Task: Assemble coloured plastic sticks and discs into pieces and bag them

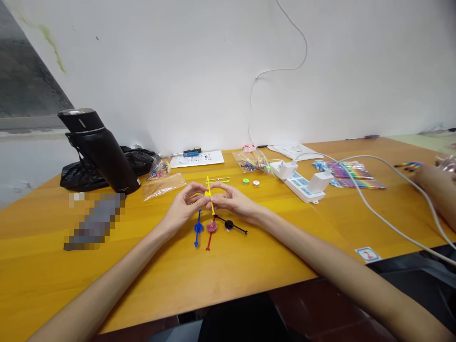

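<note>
A yellow arrow spinner (208, 194) is held upright over the table between my left hand (185, 204) and my right hand (231, 199), both with fingers pinched at its middle. Just below my hands lie a blue arrow spinner (198, 228), a red arrow spinner (211, 227) and a black arrow spinner (229, 224), each with a round hub. Behind my fingers rest a loose green arrow (223, 181) and a white arrow beside it. A green round cap (245, 181) and a white round cap (256, 183) sit to the right of them.
A black bottle (103, 152) and a black bag stand at left, near a blurred flat object (96, 223). Small plastic bags of parts, papers and a screwdriver (192, 152) lie along the wall. At right are a power strip (299, 183), white cables and another person's arm (436, 190).
</note>
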Demonstrator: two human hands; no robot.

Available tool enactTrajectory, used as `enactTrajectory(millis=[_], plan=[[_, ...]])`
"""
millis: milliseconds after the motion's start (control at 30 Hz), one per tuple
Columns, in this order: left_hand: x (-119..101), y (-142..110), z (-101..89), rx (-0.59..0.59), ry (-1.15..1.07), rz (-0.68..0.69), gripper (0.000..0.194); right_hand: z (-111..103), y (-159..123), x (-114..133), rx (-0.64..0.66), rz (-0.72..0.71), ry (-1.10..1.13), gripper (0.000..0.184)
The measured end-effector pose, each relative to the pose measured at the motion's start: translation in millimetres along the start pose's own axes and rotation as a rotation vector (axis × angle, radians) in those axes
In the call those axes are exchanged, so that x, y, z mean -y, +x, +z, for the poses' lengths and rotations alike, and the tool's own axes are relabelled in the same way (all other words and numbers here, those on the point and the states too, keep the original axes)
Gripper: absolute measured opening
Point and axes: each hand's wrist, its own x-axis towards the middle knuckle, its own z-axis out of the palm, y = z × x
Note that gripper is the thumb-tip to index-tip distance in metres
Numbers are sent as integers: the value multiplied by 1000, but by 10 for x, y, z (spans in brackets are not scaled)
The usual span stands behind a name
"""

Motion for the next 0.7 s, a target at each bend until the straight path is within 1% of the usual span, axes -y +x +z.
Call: enactTrajectory(millis=[67, 167, 267, 367, 433, 533, 600, 700], plan=[[6, 0, 2, 29, -16, -12, 31, -19, -6, -4, 23, 6, 17, 45], [23, 7, -6, 95, -4, -27, 31, -43, -11, -16, 62, 8, 27, 39], [28, 10, -13, 136, 32, -6, 30, -48, -5, -37, 73, 11, 29, 35], [23, 6, -8, 128, 51, 16, 27, -39, 18, -73, 62, -14, 14, 33], [20, 0, 1, 113, 74, 22, 26, -33, 36, -97, 57, -40, 4, 29], [11, -21, 13, 117, 154, 30, 26, -38, 58, -112, 59, -47, -39, 28], [-4, -43, 21, 125, 248, 55, 24, -51, 67, -106, 58, -55, -120, 31], [-41, -76, 37, 120, 414, 120, 21, -66, 78, -79, 41, -108, -268, 31]])
